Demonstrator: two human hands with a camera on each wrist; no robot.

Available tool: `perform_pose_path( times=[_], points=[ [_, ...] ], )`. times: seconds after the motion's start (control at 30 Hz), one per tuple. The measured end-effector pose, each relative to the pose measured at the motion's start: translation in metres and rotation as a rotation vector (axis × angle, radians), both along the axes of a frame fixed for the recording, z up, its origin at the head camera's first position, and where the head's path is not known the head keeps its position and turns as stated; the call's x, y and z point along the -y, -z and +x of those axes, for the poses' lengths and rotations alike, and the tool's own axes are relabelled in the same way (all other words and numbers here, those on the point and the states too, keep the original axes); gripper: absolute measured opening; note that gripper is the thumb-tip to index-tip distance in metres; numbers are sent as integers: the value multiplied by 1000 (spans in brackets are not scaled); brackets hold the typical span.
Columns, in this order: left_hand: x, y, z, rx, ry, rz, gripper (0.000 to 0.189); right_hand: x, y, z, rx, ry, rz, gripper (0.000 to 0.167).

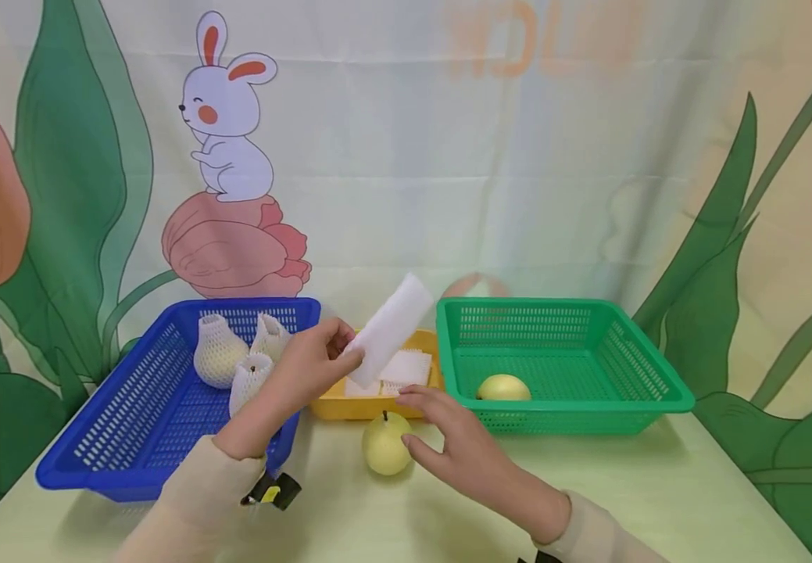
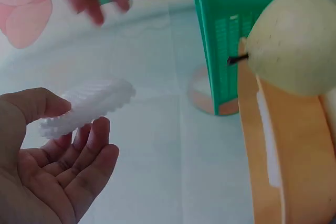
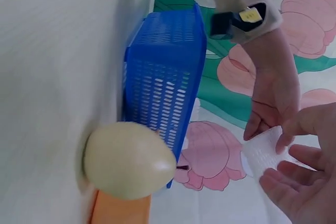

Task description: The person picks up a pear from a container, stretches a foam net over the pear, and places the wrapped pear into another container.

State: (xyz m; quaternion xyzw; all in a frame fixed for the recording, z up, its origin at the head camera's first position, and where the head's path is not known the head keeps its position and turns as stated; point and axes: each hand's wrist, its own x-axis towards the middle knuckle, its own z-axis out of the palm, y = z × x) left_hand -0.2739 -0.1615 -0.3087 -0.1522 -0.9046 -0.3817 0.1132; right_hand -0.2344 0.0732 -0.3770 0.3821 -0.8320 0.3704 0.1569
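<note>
My left hand pinches a flattened white foam net sleeve between thumb and fingers, raised over the yellow basket. In the left wrist view the foam net sleeve shows its ribbed edge. My right hand is held with fingers apart and holds nothing, just right of a yellow-green pear. This pear stands upright on the table in front of the yellow basket, its dark stem up. More flat white foam net sleeves lie in the yellow basket.
A blue basket at the left holds several pears in foam nets. The green basket at the right holds one bare pear. Behind the table hangs a printed curtain.
</note>
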Motion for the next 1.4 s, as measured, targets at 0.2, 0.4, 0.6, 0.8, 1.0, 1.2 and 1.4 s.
perform_pose_path(
  times=[0.2, 0.4, 0.6, 0.8, 1.0, 1.2, 1.4],
  points=[
    [-15, 11, 14, 2, -6, 134, 14, 15, -6, -1, -69, 58, -54, 55],
    [-22, 18, 18, 32, 37, 217, 14, 26, -12, -7, 23, 91, -154, 62],
    [-22, 21, 18, 95, 141, 234, 22, 28, -14, -13, 140, 50, -220, 62],
    [-15, 27, 14, 146, 282, 223, 41, 25, -15, -19, 230, 14, -202, 63],
    [-11, 31, 12, 122, 313, 197, 42, 20, -13, -22, 323, -36, -158, 66],
    [-9, 36, 13, 129, 337, 157, 37, 19, -10, -23, 393, -49, -155, 67],
    [-11, 40, 16, 86, 320, 150, 31, 19, -6, -27, 416, -52, -180, 61]
  ],
)
